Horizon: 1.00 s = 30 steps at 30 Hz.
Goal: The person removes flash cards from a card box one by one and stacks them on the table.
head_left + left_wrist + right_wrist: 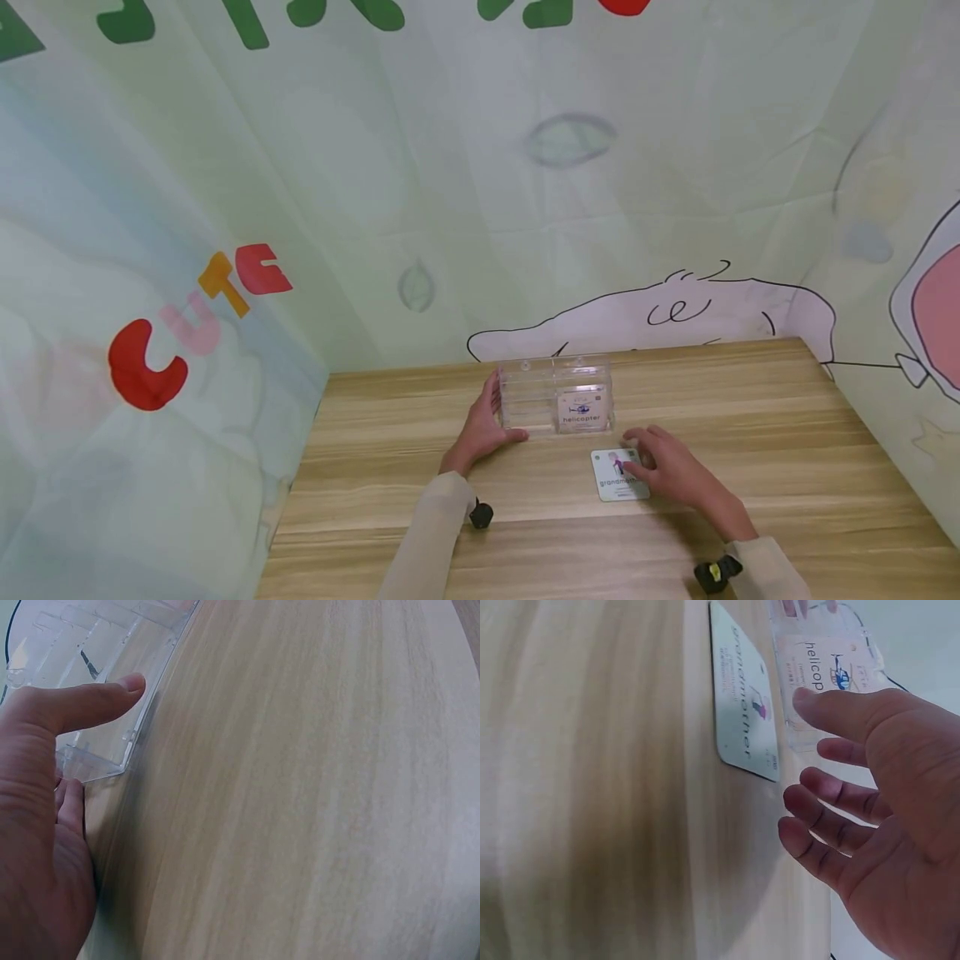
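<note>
A clear plastic card holder (pixel 527 398) with two side-by-side compartments stands at the back of the table. My left hand (pixel 482 429) holds it by its left side, thumb across the front and fingers behind, as the left wrist view shows. In the holder's right compartment sits a card printed "helicopter" (pixel 583 412); the left compartment shows no card. A white card printed "grandmother" (pixel 611 487) lies face up on the table before the holder. Over that card's right edge hovers my right hand (pixel 675 468), its fingers loosely bent and apart with nothing between them.
The wood-grain table (pixel 525 550) meets a printed cloth backdrop (pixel 450 208) just behind the holder. More cloth rises along the left and right sides. Each wrist wears a small black device, such as the right one (pixel 712 575).
</note>
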Available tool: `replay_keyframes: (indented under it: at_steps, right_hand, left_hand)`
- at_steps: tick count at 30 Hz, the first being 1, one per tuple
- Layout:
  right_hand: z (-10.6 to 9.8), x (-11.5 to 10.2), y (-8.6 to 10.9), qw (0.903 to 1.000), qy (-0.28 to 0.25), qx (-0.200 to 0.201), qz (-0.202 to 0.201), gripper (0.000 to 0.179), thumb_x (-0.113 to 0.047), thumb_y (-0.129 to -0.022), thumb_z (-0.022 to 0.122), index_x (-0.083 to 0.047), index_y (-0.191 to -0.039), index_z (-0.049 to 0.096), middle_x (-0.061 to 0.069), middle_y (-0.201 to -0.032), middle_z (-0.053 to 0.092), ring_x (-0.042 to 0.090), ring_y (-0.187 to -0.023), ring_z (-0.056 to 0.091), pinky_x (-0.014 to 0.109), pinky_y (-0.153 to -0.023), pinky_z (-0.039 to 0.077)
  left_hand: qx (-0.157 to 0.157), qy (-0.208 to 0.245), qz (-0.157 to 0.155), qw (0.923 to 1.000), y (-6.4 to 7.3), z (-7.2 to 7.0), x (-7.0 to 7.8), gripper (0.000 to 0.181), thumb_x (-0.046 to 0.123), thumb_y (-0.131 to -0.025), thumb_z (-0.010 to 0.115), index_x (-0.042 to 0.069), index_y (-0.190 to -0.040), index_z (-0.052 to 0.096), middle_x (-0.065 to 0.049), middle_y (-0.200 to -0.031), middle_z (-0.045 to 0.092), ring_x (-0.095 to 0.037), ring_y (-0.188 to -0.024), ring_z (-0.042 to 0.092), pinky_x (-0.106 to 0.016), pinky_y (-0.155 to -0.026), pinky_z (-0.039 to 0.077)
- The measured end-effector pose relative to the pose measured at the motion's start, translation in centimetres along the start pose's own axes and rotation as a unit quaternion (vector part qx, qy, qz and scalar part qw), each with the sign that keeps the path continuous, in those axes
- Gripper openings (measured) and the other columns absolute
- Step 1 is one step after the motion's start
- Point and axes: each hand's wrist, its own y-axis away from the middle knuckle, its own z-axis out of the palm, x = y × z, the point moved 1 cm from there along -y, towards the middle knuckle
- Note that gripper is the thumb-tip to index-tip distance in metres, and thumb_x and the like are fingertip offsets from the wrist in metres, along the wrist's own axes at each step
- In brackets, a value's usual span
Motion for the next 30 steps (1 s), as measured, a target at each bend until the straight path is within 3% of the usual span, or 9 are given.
replay_keyframes:
  at_steps: [9, 15, 30]
  right_hand:
    - [-0.2, -0.3, -1.7, 0.999, -0.044, 0.011, -0.001, 0.048, -0.019, -0.096, 0.08, -0.002, -0.138, 0.063, 0.006, -0.104, 0.068, 0.013, -0.086, 0.061, 0.028, -0.073, 0.057]
    - [-0.1, -0.9, -2.9, 0.9963, -0.079, 0.028, -0.017, 0.051, -0.017, -0.098, 0.077, -0.004, -0.143, 0.06, 0.003, -0.102, 0.066, 0.014, -0.086, 0.062, 0.026, -0.071, 0.059]
    - [-0.1, -1.4, -4.4, 0.9891, -0.138, 0.051, 0.0, 0.046, -0.017, -0.102, 0.073, -0.004, -0.144, 0.058, 0.006, -0.099, 0.066, 0.016, -0.084, 0.063, 0.024, -0.067, 0.058]
  left_hand:
    - [0.0, -0.006, -0.001, 1.0, 0.0, -0.1, -0.1, 0.129, 0.017, -0.075, 0.097, 0.007, -0.169, 0.011, -0.019, -0.173, 0.029, -0.034, -0.158, 0.033, -0.043, -0.13, 0.032]
    - [0.001, -0.002, 0.003, 1.0, 0.0, -0.1, -0.1, 0.129, 0.017, -0.075, 0.097, 0.007, -0.169, 0.011, -0.02, -0.172, 0.029, -0.035, -0.158, 0.032, -0.044, -0.129, 0.033]
    - [-0.003, -0.011, -0.008, 0.9999, 0.1, 0.0, 0.0, 0.129, 0.016, -0.075, 0.097, 0.01, -0.17, 0.01, -0.017, -0.174, 0.027, -0.032, -0.159, 0.031, -0.042, -0.13, 0.032]
